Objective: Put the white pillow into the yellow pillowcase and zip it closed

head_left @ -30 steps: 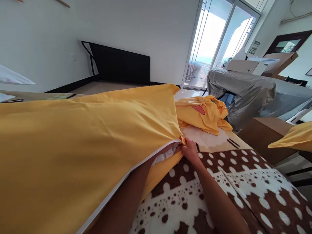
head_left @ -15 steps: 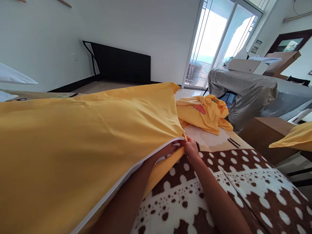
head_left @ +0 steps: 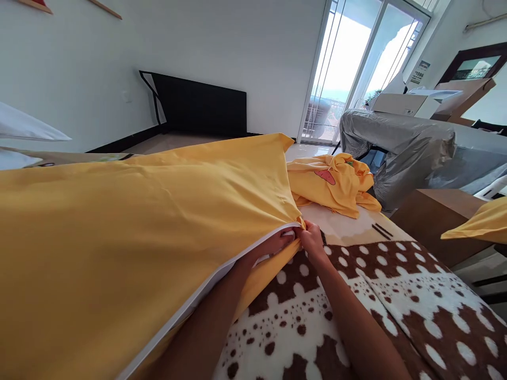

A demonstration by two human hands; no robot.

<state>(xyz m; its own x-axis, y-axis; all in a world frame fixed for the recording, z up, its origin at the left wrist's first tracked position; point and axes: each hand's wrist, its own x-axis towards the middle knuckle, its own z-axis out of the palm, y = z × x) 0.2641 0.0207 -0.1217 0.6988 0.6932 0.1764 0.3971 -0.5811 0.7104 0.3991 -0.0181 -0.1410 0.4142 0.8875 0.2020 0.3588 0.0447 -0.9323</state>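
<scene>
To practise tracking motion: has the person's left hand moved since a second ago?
Yes. The left hand has come forward inside the yellow duvet cover to its corner, farther up the spotted blanket, beside the right hand.

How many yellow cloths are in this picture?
3. One large cover at the left, its corner between the left hand and right hand. One crumpled cloth lies beyond them. One corner shows at the right edge. Others may be hidden.

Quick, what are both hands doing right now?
Left hand: closed on the yellow cover, at the corner of its opening.
Right hand: closed, pinching the same corner.
</scene>
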